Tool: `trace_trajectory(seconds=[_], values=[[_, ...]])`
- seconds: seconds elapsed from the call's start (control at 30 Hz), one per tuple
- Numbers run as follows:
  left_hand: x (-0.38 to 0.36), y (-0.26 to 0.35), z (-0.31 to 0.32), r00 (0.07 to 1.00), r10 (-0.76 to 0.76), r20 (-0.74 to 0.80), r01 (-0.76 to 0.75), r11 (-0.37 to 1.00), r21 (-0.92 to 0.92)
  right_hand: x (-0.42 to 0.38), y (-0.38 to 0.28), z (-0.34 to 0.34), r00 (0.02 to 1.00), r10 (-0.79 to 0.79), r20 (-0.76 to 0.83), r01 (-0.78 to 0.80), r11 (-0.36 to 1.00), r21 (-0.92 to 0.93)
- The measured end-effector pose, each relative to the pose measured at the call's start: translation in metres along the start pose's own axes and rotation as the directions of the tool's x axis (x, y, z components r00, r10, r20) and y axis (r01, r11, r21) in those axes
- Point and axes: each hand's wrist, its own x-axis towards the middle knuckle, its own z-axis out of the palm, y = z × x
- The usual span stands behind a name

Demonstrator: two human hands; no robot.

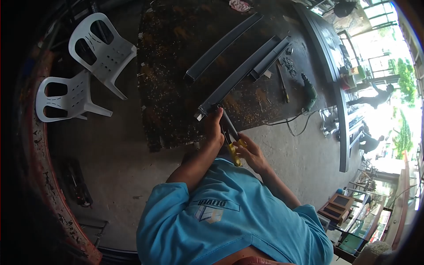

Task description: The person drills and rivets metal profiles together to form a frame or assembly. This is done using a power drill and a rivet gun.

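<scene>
A long grey metal channel lies slanting across the dark table, its cut near end at the table's front edge. My left hand is closed at that end, thumb up against the metal; its fingers are mostly hidden. My right hand is closed around a yellow-handled tool, which points up towards the channel end. The tool's jaws are hard to make out. Between my hands runs a short dark grey bar. A shorter channel piece lies against the long one.
Another channel lies farther left on the table. A green drill with a cable, a screwdriver and loose screws lie at right. White chairs stand left. Two people are in the right background.
</scene>
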Motion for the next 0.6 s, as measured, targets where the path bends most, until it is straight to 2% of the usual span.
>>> trace_trajectory(seconds=[0.13, 0.33, 0.37, 0.43, 0.47, 0.5, 0.53, 0.6], values=[[0.008, -0.009, -0.007, 1.000, 0.016, 0.019, -0.015, 0.999, -0.045, 0.002, 0.007, 0.003, 0.999, -0.012, -0.030, 0.012, 1.000, -0.003], [0.013, -0.013, -0.014, 1.000, 0.010, 0.013, -0.009, 0.999, -0.045, 0.001, 0.005, 0.007, 0.998, -0.022, -0.066, 0.013, 0.991, -0.135], [0.012, -0.014, -0.013, 1.000, 0.004, 0.014, -0.003, 0.999, -0.046, 0.001, 0.003, 0.007, 0.997, -0.037, -0.069, 0.022, 0.979, -0.202], [0.004, -0.007, -0.008, 0.996, -0.042, 0.084, 0.055, 0.986, -0.160, -0.002, -0.007, 0.010, 0.996, -0.046, -0.073, 0.025, 0.963, -0.269], [0.003, -0.004, -0.008, 0.996, -0.045, 0.083, 0.058, 0.985, -0.163, -0.004, -0.015, 0.013, 0.993, -0.088, -0.076, 0.051, 0.915, -0.400], [0.004, 0.000, -0.010, 0.977, -0.148, 0.150, 0.170, 0.975, -0.141, -0.006, -0.022, 0.016, 0.989, -0.129, -0.070, 0.074, 0.849, -0.523], [0.005, 0.002, -0.012, 0.945, -0.248, 0.214, 0.277, 0.954, -0.114, -0.007, -0.028, 0.020, 0.990, -0.125, -0.068, 0.071, 0.846, -0.528], [0.014, -0.006, -0.017, 0.946, -0.239, 0.219, 0.278, 0.945, -0.171, -0.006, -0.037, 0.024, 0.989, -0.101, -0.107, 0.014, 0.791, -0.612]])
